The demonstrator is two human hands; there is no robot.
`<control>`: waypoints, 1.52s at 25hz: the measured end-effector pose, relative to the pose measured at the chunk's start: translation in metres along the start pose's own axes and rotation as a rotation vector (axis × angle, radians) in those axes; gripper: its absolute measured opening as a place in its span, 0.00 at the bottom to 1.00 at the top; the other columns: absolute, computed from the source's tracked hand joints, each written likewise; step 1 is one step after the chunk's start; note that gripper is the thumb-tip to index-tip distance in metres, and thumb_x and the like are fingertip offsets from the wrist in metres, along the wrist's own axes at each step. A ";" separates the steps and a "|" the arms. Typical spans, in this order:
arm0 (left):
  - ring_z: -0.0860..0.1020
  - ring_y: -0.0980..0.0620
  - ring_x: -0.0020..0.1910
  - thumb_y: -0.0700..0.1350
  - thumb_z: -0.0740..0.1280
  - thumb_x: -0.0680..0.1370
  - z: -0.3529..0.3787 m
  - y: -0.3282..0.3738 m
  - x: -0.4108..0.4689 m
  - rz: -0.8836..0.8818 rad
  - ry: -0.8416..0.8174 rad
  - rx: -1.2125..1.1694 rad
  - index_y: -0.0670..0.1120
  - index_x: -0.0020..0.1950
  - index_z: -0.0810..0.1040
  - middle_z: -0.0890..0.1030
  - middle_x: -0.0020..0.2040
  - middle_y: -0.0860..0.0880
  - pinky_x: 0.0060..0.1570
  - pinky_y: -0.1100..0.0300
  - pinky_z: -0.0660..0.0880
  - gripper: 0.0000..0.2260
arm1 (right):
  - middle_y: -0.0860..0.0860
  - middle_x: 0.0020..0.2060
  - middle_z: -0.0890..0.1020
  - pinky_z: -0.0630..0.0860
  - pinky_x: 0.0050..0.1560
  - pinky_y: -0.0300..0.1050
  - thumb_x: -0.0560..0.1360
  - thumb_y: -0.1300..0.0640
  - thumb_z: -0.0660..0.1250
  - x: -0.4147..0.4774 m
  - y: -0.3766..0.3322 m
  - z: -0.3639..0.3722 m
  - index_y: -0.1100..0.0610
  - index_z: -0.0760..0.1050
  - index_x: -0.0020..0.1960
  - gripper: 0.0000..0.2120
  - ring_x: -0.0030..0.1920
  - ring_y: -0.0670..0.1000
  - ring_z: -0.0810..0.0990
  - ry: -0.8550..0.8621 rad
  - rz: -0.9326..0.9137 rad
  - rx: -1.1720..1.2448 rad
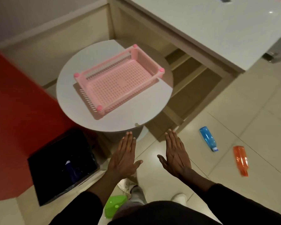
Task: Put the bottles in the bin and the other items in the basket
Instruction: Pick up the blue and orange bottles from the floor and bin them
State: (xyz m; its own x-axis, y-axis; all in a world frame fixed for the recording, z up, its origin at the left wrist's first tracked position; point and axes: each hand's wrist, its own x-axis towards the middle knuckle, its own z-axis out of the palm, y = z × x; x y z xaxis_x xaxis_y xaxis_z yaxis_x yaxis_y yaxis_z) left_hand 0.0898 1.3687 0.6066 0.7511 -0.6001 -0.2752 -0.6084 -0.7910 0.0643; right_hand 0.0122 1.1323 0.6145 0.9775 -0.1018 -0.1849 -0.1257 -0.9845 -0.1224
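Both grips are released: left hand point(123, 158) and right hand point(177, 156) hover flat, holding nothing. The blue translucent plastic bottle point(208, 138) and orange translucent plastic bottle point(241, 159) lie on the tiled floor. Grasp each mid-body, then lower it into the black rectangular bin point(47, 176). The pink perforated plastic basket point(105, 60) sits on the round white surface point(68, 95).

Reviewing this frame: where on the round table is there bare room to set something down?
On the round table, a wide bare crescent lies at the near right, between the pink basket and the rim, and a narrower strip on the far left of the basket. The basket crowds the middle, though its own floor is bare.
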 end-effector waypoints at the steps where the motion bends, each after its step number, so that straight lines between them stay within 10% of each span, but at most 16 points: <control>1: 0.39 0.39 0.84 0.71 0.54 0.80 -0.001 0.023 0.003 0.007 -0.002 0.020 0.37 0.84 0.51 0.42 0.84 0.36 0.83 0.43 0.48 0.46 | 0.62 0.83 0.51 0.56 0.81 0.58 0.80 0.37 0.60 -0.014 0.019 0.000 0.64 0.49 0.83 0.44 0.83 0.61 0.49 -0.012 0.014 0.015; 18: 0.42 0.41 0.84 0.71 0.54 0.80 -0.014 0.341 0.081 0.401 -0.064 0.067 0.40 0.85 0.48 0.43 0.85 0.39 0.80 0.49 0.41 0.45 | 0.59 0.83 0.45 0.45 0.82 0.55 0.80 0.34 0.57 -0.221 0.287 0.024 0.60 0.43 0.84 0.46 0.83 0.59 0.44 -0.011 0.648 0.254; 38: 0.45 0.36 0.84 0.68 0.56 0.81 -0.035 0.568 0.356 0.880 -0.181 0.254 0.36 0.84 0.50 0.47 0.84 0.34 0.83 0.43 0.45 0.44 | 0.64 0.80 0.61 0.59 0.80 0.58 0.76 0.38 0.70 -0.181 0.541 -0.011 0.65 0.56 0.81 0.47 0.80 0.63 0.60 0.040 1.017 0.285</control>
State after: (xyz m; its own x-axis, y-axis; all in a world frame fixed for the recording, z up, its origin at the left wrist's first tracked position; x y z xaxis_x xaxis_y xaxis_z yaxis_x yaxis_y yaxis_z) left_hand 0.0204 0.7014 0.5791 -0.0450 -0.9262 -0.3743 -0.9934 0.0019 0.1146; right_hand -0.2311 0.6160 0.5928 0.3940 -0.8697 -0.2974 -0.9188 -0.3639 -0.1530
